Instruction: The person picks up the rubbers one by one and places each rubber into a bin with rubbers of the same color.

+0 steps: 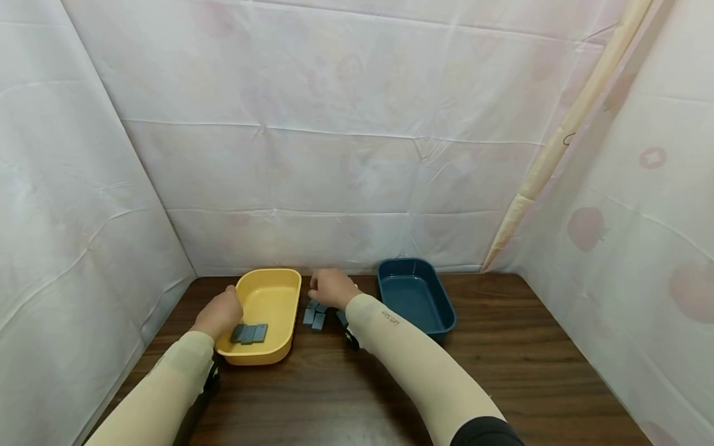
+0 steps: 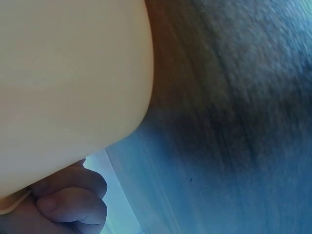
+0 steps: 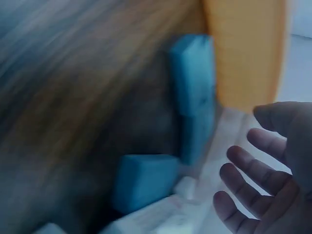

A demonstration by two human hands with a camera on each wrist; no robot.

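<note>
My left hand (image 1: 219, 314) holds the left rim of a yellow plastic tray (image 1: 270, 300), and its curled fingers (image 2: 73, 207) show below the tray's wall in the left wrist view. Inside the tray, several grey-blue rectangular blocks (image 1: 248, 334) lie side by side near its front left. Just right of the tray, my right hand (image 1: 333, 288) hovers over several loose blocks (image 1: 318, 321) of the same kind on the table. In the right wrist view its fingers (image 3: 253, 170) are spread and loosely bent, with nothing between them. My right forearm partly hides the loose blocks.
A dark blue tray (image 1: 413, 294) stands to the right, partly behind my right forearm. The brown wooden table (image 1: 502, 347) is enclosed by white sheeting (image 1: 334, 155) at the back and sides. A wrapped pole (image 1: 535, 173) leans at the back right corner.
</note>
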